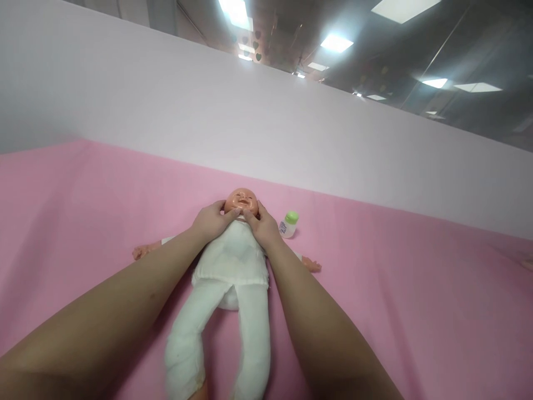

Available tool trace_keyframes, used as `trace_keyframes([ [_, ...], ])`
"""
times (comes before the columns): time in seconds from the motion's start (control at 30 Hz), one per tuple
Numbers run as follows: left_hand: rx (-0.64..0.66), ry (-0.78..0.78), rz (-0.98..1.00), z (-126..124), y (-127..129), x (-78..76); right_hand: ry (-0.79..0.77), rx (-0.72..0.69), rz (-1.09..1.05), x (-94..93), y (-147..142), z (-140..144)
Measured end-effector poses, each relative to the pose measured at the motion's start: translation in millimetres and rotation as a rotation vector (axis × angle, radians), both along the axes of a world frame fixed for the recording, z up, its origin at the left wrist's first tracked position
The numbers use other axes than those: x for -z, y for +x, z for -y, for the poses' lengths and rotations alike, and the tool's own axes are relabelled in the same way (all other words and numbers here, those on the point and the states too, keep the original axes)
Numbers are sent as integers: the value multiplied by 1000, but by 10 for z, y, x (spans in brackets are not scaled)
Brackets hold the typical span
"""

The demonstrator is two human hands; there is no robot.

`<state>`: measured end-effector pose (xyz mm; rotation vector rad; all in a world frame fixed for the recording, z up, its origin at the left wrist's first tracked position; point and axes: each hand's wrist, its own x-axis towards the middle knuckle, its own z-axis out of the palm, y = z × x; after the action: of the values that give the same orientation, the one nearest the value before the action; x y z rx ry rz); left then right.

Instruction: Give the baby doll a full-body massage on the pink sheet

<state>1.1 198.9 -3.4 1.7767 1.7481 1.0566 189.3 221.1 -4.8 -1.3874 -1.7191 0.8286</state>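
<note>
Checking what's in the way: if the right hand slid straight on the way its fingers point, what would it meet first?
The right hand already touches the doll's head at the chin; pushing on, it would probably press further into that face.
</note>
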Motion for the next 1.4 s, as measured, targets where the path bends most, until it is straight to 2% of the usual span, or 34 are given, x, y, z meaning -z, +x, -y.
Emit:
trace_keyframes([
  [0.4,20,24,51,-67,-34,86,46,-38,-71,105,44,-40],
  [0.67,-12,36,44,-70,-31,101,74,-36,-127,188,42,-93],
  [0.83,-13,31,33,-38,-15,62,82,-25,-117,119,34,-45],
  [1.0,9,10,24,-17,-10,30,55,-74,-76,7,12,21],
  [1.1,9,1,23,-12,-14,13,23,-35,-79,-32,-13,56],
  [1.2,11,1,28,-11,-21,-3,17,22,-69,-48,-26,82],
  [1.4,18,2,37,-14,-25,-7,27,-4,-103,-2,-7,43],
])
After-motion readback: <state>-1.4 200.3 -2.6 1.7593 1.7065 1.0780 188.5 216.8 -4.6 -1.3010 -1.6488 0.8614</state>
